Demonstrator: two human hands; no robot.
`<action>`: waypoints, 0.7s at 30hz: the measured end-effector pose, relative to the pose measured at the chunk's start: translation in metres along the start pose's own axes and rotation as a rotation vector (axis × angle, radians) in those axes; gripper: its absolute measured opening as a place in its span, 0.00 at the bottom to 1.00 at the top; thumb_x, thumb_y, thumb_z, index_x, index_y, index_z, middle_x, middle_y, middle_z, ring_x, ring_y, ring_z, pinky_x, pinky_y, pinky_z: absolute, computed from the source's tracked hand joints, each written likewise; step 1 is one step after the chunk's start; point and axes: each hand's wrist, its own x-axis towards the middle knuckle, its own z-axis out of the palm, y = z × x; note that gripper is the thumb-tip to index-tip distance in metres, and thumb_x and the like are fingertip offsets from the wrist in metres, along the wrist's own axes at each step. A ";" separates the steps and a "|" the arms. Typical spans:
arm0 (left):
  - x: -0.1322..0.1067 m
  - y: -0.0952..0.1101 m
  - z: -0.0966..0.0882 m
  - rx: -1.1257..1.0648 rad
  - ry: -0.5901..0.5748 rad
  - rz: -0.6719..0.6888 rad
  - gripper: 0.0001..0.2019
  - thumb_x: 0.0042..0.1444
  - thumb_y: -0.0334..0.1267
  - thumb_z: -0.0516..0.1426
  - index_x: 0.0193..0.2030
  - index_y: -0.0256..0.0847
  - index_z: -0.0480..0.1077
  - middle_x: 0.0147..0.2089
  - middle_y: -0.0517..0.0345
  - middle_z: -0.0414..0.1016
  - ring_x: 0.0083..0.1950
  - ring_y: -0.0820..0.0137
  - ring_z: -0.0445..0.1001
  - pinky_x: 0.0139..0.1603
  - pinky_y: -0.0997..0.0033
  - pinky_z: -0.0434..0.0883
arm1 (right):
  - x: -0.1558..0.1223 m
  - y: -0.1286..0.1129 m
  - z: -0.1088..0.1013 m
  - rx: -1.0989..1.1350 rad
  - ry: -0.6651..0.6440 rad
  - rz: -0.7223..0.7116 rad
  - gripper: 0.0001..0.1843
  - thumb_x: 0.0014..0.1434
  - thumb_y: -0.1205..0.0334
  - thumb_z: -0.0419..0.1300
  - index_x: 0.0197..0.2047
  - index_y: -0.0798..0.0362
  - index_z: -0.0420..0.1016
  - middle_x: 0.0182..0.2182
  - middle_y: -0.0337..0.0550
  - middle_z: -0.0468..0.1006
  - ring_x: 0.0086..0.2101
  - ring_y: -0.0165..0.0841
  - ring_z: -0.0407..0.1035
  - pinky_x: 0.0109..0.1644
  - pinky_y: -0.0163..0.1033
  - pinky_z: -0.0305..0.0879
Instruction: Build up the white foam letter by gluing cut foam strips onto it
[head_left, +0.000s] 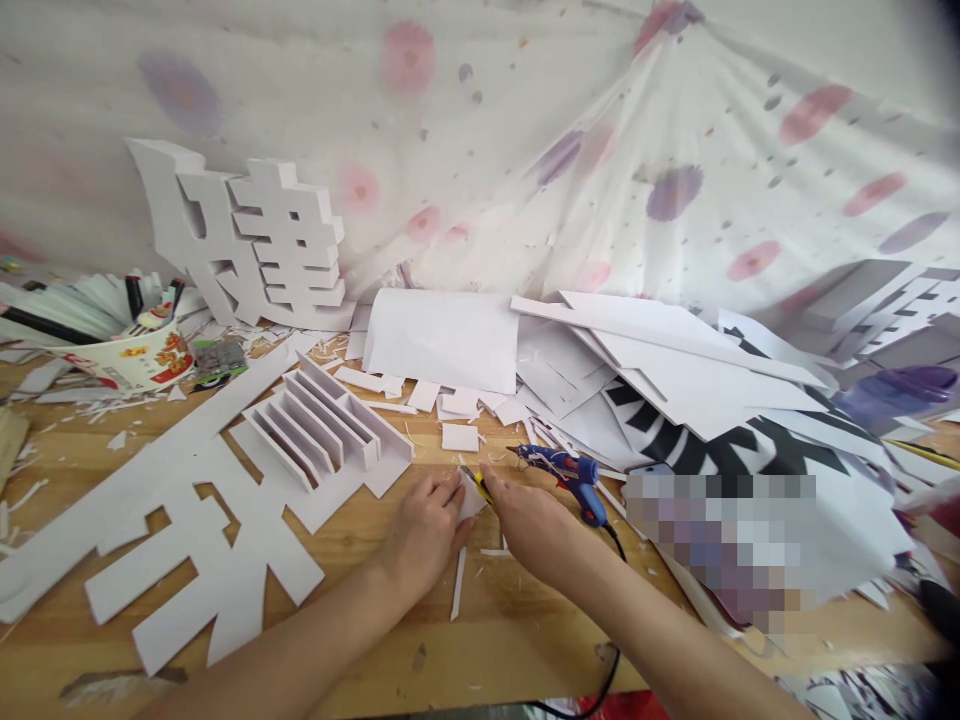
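In the head view my right hand [534, 522] grips a yellow utility knife [484, 487], its blade tip pointing up and to the left. My left hand [426, 528] is closed on a small piece of white foam board [471, 501], which lies right by the blade. Narrow white offcuts, including a thin strip [459, 585], lie on the wood just below the hands. To the left rests a large cut-out character [247, 560] of white board, with several thin walls [307, 425] standing upright on its upper right part. A loose rectangle [460, 437] sits beyond my hands.
A blue glue gun [574, 475] lies right of my hands, its black cord running to the front edge. White sheets [675, 370] pile up behind it. A finished raised character [262, 240] stands at the back left near a paper tub [135, 360] of pens.
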 end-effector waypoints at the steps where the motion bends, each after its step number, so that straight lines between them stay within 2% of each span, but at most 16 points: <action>1: 0.000 0.000 0.001 0.001 0.002 0.000 0.13 0.53 0.33 0.56 0.44 0.29 0.70 0.48 0.42 0.74 0.41 0.61 0.70 0.42 0.61 0.72 | -0.001 0.000 0.000 -0.015 0.009 -0.005 0.33 0.48 0.77 0.52 0.59 0.66 0.57 0.41 0.55 0.75 0.24 0.30 0.69 0.25 0.33 0.60; 8: -0.003 -0.001 0.006 -0.009 0.016 -0.025 0.12 0.56 0.35 0.52 0.46 0.36 0.69 0.48 0.46 0.74 0.43 0.63 0.71 0.43 0.61 0.71 | -0.014 -0.001 -0.007 -0.023 0.013 0.022 0.34 0.48 0.79 0.50 0.60 0.63 0.57 0.35 0.50 0.77 0.28 0.31 0.71 0.28 0.32 0.63; 13: -0.003 -0.001 0.008 -0.018 0.003 -0.030 0.12 0.56 0.35 0.53 0.45 0.33 0.70 0.49 0.44 0.74 0.43 0.62 0.70 0.44 0.60 0.70 | -0.020 0.000 -0.005 0.115 -0.097 0.092 0.36 0.47 0.80 0.49 0.62 0.62 0.55 0.33 0.49 0.78 0.26 0.32 0.71 0.27 0.32 0.64; 17: -0.003 -0.002 0.010 -0.045 0.028 -0.041 0.12 0.57 0.36 0.52 0.45 0.35 0.70 0.48 0.46 0.74 0.42 0.62 0.70 0.44 0.60 0.70 | -0.024 0.000 -0.005 0.202 -0.195 0.157 0.38 0.47 0.80 0.50 0.63 0.60 0.52 0.33 0.49 0.78 0.27 0.33 0.73 0.26 0.32 0.63; 21: -0.003 -0.002 0.010 -0.021 0.017 -0.033 0.12 0.56 0.36 0.52 0.44 0.34 0.70 0.48 0.46 0.74 0.41 0.63 0.69 0.43 0.61 0.70 | -0.029 -0.001 -0.004 0.272 -0.225 0.198 0.38 0.48 0.81 0.51 0.63 0.56 0.53 0.35 0.48 0.78 0.29 0.33 0.73 0.25 0.31 0.61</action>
